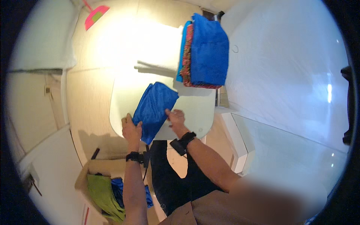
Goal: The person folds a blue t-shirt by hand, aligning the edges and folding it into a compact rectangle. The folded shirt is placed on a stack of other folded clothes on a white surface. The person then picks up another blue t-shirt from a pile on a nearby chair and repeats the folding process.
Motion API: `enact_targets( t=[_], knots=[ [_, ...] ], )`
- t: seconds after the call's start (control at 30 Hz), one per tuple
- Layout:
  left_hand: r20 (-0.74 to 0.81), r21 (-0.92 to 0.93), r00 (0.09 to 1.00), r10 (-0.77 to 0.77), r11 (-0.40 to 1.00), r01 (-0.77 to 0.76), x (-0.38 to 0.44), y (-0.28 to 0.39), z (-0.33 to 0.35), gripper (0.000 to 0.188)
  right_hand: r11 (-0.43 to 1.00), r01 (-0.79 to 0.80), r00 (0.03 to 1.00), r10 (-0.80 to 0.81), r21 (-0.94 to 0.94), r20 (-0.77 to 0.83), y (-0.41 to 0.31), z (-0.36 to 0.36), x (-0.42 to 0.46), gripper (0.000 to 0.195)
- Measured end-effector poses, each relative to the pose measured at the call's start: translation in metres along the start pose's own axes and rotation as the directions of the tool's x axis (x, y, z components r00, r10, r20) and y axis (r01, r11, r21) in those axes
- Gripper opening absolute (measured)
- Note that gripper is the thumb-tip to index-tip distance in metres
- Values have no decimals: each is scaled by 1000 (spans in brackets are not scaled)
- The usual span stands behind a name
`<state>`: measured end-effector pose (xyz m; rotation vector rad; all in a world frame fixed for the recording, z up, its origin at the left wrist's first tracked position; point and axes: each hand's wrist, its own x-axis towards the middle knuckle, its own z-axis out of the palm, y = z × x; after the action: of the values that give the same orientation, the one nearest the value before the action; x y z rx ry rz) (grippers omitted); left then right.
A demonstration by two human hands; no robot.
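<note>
A folded blue cloth [156,108] lies at a slant on a pale tabletop [194,112], its near corner reaching the front edge. My left hand [132,130] holds the cloth's left edge, with the thumb over the fabric and the fingers along the outer side. At the opposite edge, my right hand [177,119] touches the cloth with a fingertip, its fingers apart. Beyond the hands rises a stack of folded fabrics: a large blue cloth [209,53] on top, a red patterned cloth [187,56] and a light-blue one [180,67] below.
A box [81,180] at lower left holds a green cloth [102,194] and blue fabric [117,188]. White sheeting [275,70] covers the right side. A pink dustpan [94,17] is on the floor at far left. Glare washes out the tabletop's far left.
</note>
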<state>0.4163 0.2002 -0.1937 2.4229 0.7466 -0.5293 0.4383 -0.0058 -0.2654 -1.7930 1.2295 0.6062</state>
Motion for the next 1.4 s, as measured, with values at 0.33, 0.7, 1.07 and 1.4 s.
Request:
enact_targets(
  t=[0.33,0.7,1.07,1.4],
  knots=[
    [602,-564,785,-148,617,549,-37,2,-20,34,876,-262,828,-11,405,560,-37,-30,-57,51],
    [432,-882,900,-61,179,436,-165,147,-123,54,836,-406,410,-194,369,891,-112,-214,-162,62],
    [153,-960,897,416,278,35,-107,383,-187,55,562,82,514,-731,823,448,-299,-353,-145,78],
    [337,-822,935,111,519,235,17,344,-5,35,815,70,885,-317,575,341,-258,-276,13,69]
  ],
)
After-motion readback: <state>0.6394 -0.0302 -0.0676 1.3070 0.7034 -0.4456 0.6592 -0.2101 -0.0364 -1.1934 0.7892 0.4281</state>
